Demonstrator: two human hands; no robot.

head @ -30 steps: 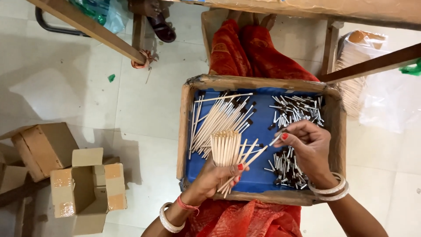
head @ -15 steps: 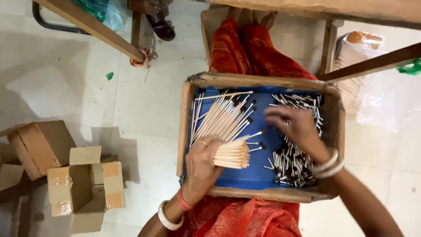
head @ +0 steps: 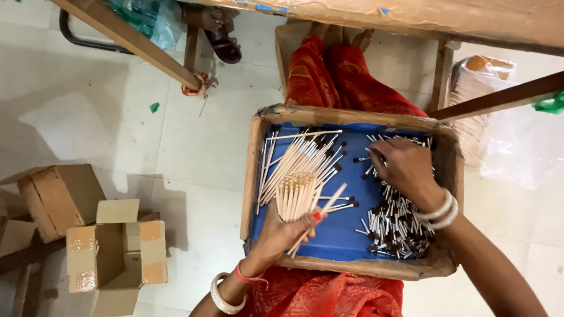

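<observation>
Wooden sticks fill a shallow cardboard tray lined with blue, resting on the lap of a person in red cloth and seen from above. The left hand is clenched around a bundle of pale sticks, ends fanned upward, with one or two sticks slipping out at an angle toward the lower right. The right hand lies palm down over the loose black-tipped sticks at the tray's right side; its fingertips reach among them, but whether anything is pinched cannot be told.

A second lot of sticks, the heap, lies slanted in the tray's left half, just above the bundle and touching it.

Doing this step well seems to call for a firm left grip low on the bundle so the ends stay level, and for the right hand to take only a few sticks at a time, tips all pointing the same way. The angled strays look likely to fall unless tucked back in.

Around the tray: pale floor tiles, two open cardboard boxes at lower left, a wooden beam crossing the upper left, a sandal near the top, and a clear bag at right. Another beam crosses close over the tray's upper right corner and could crowd the right arm. White bangles circle both wrists.
</observation>
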